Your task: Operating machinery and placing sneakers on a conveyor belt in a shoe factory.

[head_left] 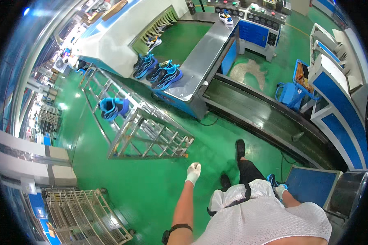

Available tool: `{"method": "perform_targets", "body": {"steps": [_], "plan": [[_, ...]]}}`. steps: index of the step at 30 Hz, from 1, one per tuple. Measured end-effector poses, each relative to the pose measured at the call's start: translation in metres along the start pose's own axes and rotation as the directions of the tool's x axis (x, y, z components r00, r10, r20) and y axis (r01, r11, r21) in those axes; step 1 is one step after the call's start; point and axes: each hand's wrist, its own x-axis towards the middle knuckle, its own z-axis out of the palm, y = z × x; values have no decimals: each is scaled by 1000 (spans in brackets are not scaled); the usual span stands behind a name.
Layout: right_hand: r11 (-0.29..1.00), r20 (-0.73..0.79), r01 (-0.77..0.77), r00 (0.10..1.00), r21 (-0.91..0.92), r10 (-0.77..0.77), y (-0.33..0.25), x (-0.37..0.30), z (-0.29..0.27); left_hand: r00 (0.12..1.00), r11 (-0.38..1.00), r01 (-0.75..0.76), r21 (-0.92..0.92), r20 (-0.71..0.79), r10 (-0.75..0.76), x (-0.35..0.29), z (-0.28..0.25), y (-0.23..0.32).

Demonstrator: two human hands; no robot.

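My left hand (193,172), in a white glove, hangs over the green floor near the low end of a metal rack (151,139). Its fingers are curled in, and I see nothing held in them. At my right side, partly hidden by my white top, my gloved right hand (280,191) is closed on a blue-and-black sports shoe (271,179). Another blue-and-black shoe (110,108) sits on the metal rack, out of reach of both hands. Several similar shoes (167,76) stand at the near end of the steel bench, by the machine's opening.
A long machine bed (253,108) runs diagonally ahead on the right. A blue basket (294,92) stands beyond it. White-and-blue cabinets (335,98) line the right, with a blue panel (310,183) close to my right side. A wheeled wire rack (81,216) stands at the lower left.
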Motion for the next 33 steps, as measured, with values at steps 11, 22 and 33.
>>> {"method": "perform_targets", "body": {"steps": [11,22,33], "plan": [[992,-30,78,997,100,-76,-271,40,-224,994,994,-107,6,13,107,161,39,194],[987,-306,88,951,132,-43,-428,14,-314,838,938,-329,110,-423,344,450,-78,360],[957,-436,-156,864,246,253,-474,-39,-297,990,965,-55,-255,-139,19,503,-111,396]]}}
